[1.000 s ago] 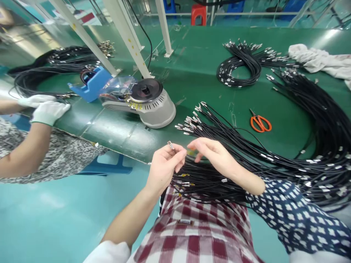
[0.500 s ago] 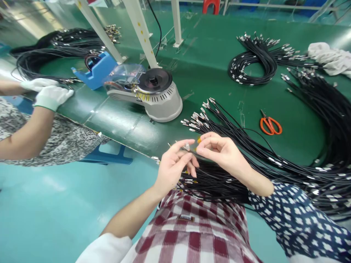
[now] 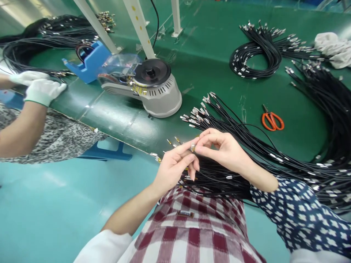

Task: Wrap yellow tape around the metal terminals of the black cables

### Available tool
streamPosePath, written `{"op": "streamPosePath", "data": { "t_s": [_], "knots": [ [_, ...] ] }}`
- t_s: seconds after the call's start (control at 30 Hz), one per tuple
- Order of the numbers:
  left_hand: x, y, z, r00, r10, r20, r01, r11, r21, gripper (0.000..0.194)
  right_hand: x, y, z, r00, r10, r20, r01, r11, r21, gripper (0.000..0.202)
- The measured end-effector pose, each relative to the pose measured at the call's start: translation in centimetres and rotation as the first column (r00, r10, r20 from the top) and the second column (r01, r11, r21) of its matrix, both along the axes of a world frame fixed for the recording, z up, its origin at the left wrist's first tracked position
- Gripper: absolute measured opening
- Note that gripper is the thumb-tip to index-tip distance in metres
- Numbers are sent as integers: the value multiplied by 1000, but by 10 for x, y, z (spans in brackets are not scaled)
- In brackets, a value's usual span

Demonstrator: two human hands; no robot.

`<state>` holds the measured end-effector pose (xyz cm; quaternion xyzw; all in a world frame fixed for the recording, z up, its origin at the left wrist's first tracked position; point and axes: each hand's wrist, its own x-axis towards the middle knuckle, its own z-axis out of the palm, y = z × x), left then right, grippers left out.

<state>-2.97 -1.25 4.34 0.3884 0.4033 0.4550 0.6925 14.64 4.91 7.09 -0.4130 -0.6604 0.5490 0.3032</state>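
Observation:
My left hand (image 3: 175, 162) is closed on the end of a black cable, with a small silvery cable connector (image 3: 192, 147) showing near its index fingertip. A bit of yellow tape is at the connector, partly hidden. My right hand (image 3: 219, 148) meets the left one there, thumb and index finger pinched at the tape and touching the connector. Beneath both hands lies a bundle of black cables (image 3: 216, 175) across my lap and the table edge. Several cable ends with yellow tape (image 3: 175, 141) stick out left of my left hand.
A grey tape dispenser (image 3: 161, 102) stands ahead, beside a blue tape holder (image 3: 91, 64). Orange-handled scissors (image 3: 272, 120) lie to the right. A coiled cable bundle (image 3: 256, 60) and a white cloth (image 3: 333, 49) are farther back. At left, a co-worker's gloved hands (image 3: 41, 89) rest near cables.
My right fingers have moved left and closed in on the connector. The yellow tape, seen on the right fingertips before, is now at the connector. The camera view has shifted slightly.

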Motion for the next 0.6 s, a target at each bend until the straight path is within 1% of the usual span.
{"op": "streamPosePath", "data": {
  "t_s": [0.17, 0.4, 0.6],
  "knots": [
    [0, -1, 2, 1000, 5, -19, -5, 1000, -3, 50, -2, -1, 3, 999, -10, 45, 9, 1000, 17, 16],
    [1, -1, 3, 999, 26, -33, -27, 999, -24, 51, -3, -2, 4, 995, -34, 96, 30, 999, 45, 18],
    [1, -2, 3, 998, 22, -55, -22, 1000, -2, 50, -4, -5, 5, 987, -53, 154, 36, 993, 112, 18]
  ]
}}
